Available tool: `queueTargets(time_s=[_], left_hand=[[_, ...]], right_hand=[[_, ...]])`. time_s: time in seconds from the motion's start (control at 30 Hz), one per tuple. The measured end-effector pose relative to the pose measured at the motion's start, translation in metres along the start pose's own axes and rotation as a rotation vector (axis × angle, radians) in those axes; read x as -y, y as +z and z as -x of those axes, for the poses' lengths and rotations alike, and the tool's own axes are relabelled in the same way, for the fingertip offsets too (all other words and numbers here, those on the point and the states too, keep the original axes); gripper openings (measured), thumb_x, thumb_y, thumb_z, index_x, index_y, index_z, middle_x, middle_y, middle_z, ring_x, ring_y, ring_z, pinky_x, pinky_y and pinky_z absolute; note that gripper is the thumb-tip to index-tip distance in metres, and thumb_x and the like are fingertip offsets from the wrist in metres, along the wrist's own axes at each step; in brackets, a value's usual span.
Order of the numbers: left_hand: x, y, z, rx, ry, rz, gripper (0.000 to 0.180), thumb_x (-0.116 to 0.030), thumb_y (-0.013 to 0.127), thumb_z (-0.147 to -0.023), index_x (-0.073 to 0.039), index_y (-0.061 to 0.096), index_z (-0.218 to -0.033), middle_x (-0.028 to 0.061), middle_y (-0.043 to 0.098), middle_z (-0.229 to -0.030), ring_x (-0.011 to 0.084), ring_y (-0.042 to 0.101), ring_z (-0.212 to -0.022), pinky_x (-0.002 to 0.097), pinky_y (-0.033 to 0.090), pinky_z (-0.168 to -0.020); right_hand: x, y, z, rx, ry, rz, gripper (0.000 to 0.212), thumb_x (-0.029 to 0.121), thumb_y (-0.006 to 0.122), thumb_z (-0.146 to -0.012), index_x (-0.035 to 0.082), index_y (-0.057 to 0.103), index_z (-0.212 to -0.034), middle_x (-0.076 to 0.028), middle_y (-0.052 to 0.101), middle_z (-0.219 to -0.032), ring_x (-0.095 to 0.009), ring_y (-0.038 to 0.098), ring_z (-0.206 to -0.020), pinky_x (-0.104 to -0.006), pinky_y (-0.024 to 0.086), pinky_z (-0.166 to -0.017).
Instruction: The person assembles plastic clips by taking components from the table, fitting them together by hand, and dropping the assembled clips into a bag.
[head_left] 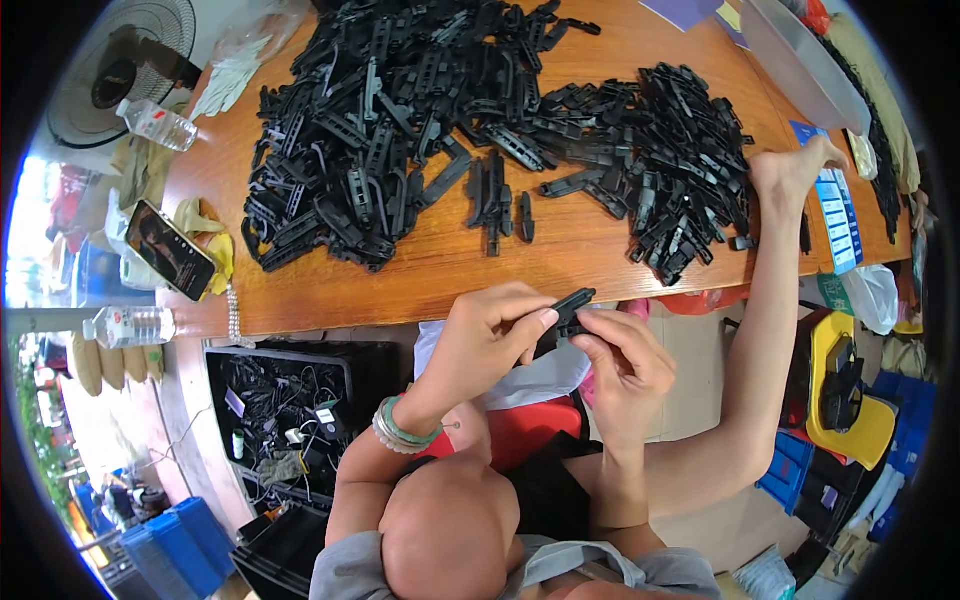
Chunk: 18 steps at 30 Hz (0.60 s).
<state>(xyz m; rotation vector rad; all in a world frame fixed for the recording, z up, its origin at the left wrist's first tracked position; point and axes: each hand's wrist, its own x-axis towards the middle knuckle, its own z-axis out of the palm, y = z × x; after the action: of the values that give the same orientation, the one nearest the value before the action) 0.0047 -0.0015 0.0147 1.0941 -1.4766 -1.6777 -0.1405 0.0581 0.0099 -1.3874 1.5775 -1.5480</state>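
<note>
Pinching a black part (574,299) between left hand's (490,335) closed thumb and finger, by the table's (300,300) near edge; slanting it lengthwise up and rightward; right hand's (632,362) curled fingertips at its right end, unclear whether gripping.

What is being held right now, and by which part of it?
A slim black part: the left hand pinches it by its left end. The right hand is at its lower side, but its exact hold cannot be told.
</note>
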Motion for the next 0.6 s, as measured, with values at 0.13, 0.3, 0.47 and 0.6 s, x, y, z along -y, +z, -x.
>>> queueTargets(time_s=[0.13, 0.3, 0.47, 0.6], left_hand=[[0.0, 0.001, 0.005, 0.146, 0.091, -0.23, 0.034, -0.008, 0.065, -0.083, 0.001, 0.057, -0.115, 0.0111, 0.061, -0.077, 0.0137, 0.058, -0.056, 0.0287, 0.043, -0.051], [0.01, 0.011, 0.009, -0.026, 0.373, -0.529, 0.034, -0.007, 0.067, -0.08, 0.0, 0.057, -0.112, 0.0143, 0.064, -0.079, 0.0254, 0.064, -0.066, 0.0304, 0.048, -0.058], [0.015, 0.013, 0.008, 0.01, 0.41, -0.729, 0.037, -0.007, 0.068, -0.079, 0.001, 0.053, -0.112, 0.0148, 0.062, -0.076, 0.0286, 0.063, -0.067, 0.0338, 0.048, -0.057], [0.017, 0.015, 0.007, -0.034, 0.548, -0.794, 0.038, -0.009, 0.068, -0.079, 0.003, 0.052, -0.112, 0.0136, 0.061, -0.076, 0.0277, 0.062, -0.064, 0.0328, 0.047, -0.054]], right_hand=[[-0.005, 0.002, 0.002, -0.081, 0.035, -0.018, 0.021, -0.015, 0.064, -0.072, -0.004, 0.067, -0.089, -0.013, 0.064, -0.089, -0.018, 0.063, -0.077, -0.0254, 0.052, -0.067], [-0.008, 0.001, 0.004, -0.076, 0.048, -0.082, 0.02, -0.016, 0.063, -0.073, -0.005, 0.066, -0.089, -0.012, 0.063, -0.089, -0.016, 0.062, -0.077, -0.0247, 0.052, -0.067], [-0.016, 0.001, 0.006, -0.082, 0.112, -0.173, 0.021, -0.017, 0.062, -0.073, -0.005, 0.067, -0.089, -0.011, 0.063, -0.089, -0.015, 0.062, -0.077, -0.0244, 0.052, -0.068], [-0.018, -0.001, 0.006, -0.085, 0.136, -0.205, 0.021, -0.018, 0.061, -0.072, -0.005, 0.067, -0.088, -0.011, 0.063, -0.087, -0.015, 0.062, -0.077, -0.0243, 0.052, -0.067]])
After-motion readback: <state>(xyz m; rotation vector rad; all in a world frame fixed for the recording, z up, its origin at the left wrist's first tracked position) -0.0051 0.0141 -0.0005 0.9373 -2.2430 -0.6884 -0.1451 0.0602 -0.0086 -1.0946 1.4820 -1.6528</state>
